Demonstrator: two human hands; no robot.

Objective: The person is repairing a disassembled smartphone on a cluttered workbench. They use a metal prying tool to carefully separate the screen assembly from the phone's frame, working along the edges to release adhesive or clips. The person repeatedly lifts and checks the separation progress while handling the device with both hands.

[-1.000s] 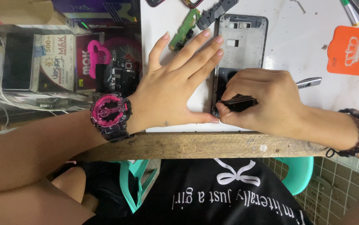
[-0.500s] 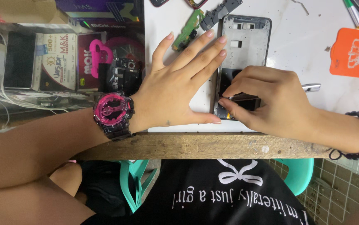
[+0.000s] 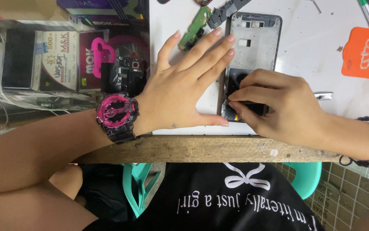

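- Working on the white tabletop laid over a worn wooden edge, largest surface first.
- Pinning the grey rectangular phone frame, near the table's near edge, centre-right, with the flat left hand: fingers spread wide, holding nothing, tips touching the frame's left side.
- Pinching a small black part at the frame's near end with the right hand, fingers narrow around it.
- Best kept slow, low and steady, judging by the tight fit.
- Leaving the small green circuit board, far left, untouched.
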